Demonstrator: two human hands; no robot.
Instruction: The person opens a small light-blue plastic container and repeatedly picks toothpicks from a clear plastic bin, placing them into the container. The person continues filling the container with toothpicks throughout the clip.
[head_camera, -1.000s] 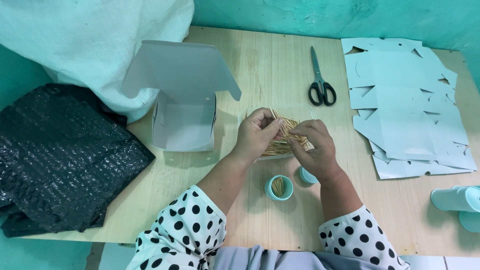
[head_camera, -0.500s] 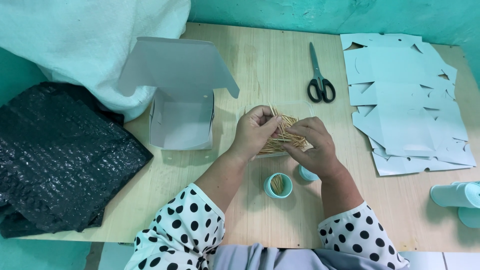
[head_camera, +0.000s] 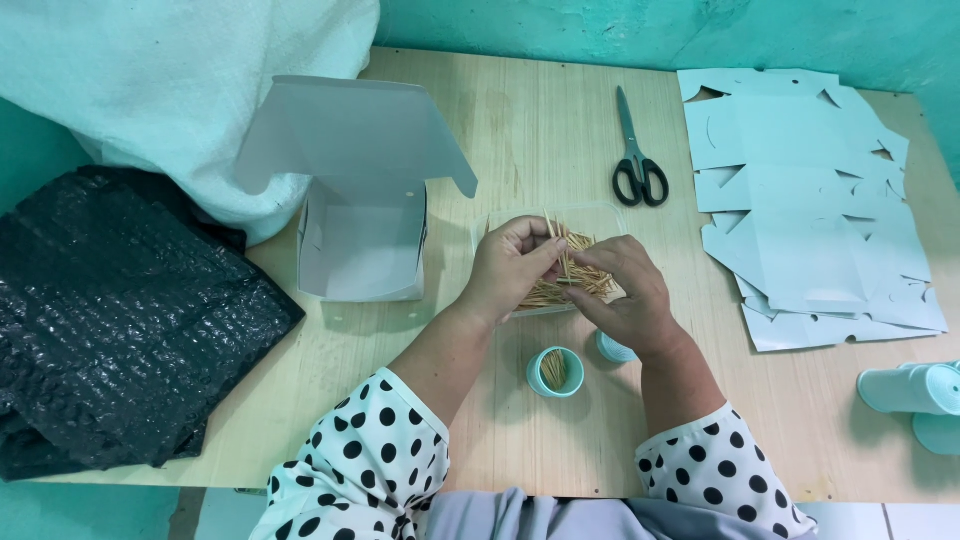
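A loose heap of thin wooden toothpicks (head_camera: 565, 280) lies in a shallow clear plastic tray (head_camera: 600, 215) near the middle of the wooden table (head_camera: 520, 110). Both hands are over the heap. The left hand (head_camera: 510, 268) has its fingers curled and its thumb and fingertips pinched on a small bunch of sticks, a few of which stand up above the knuckles. The right hand (head_camera: 625, 295) meets it from the other side, its fingers bent narrow onto the same bunch.

Compared with half a second ago, the hands sit in the same spot over the tray and the grip looks unchanged; the sticks poking up have shifted only slightly.

Just nearer the table's front edge stands a small teal round container (head_camera: 556, 372) with sticks inside, and a teal lid (head_camera: 612, 348) lies beside it, partly under the right wrist. An open white cardboard box (head_camera: 362, 200) stands to the left with its lid raised. Black scissors (head_camera: 637, 160) lie toward the back edge, and a stack of flat box blanks (head_camera: 810, 200) fills the right back corner. More teal containers (head_camera: 915, 390) lie at the right edge. A white cloth sack (head_camera: 170, 80) and a black plastic bag (head_camera: 110, 310) overhang the left side. The wall (head_camera: 650, 30) behind is painted teal.
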